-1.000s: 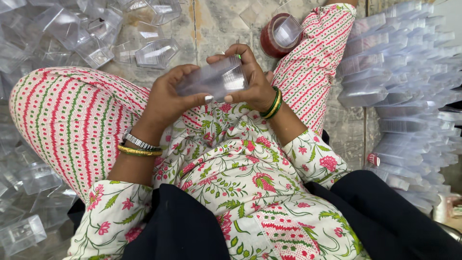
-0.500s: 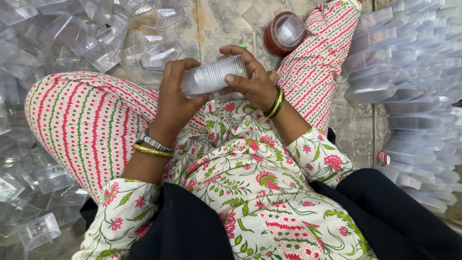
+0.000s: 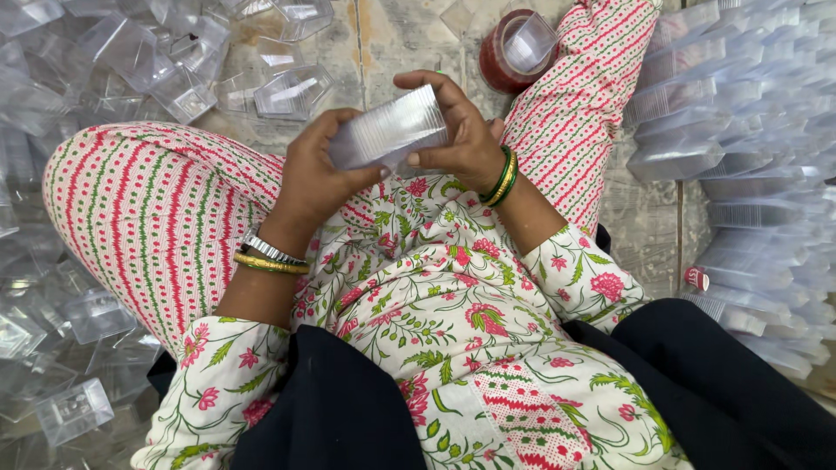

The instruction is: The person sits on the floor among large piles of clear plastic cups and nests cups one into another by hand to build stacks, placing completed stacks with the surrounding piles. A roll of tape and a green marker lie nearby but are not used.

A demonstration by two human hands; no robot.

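Trousers [image 3: 131, 218] are cream with red and green stripes, tunic [image 3: 435, 313] white with pink flowers, green leaves, and the tub [image 3: 505, 52] red.

Worn grey stone floor [image 3: 409, 35], seams showing; clear plastic boxes [image 3: 131, 61] heaped left, stacked rows [image 3: 749, 130] right.

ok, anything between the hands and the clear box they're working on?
Nothing visible. Both hands already grip the clear box directly above the lap: left hand on its left end, right hand wrapped over its right end. The loose clear boxes lie apart on the floor.
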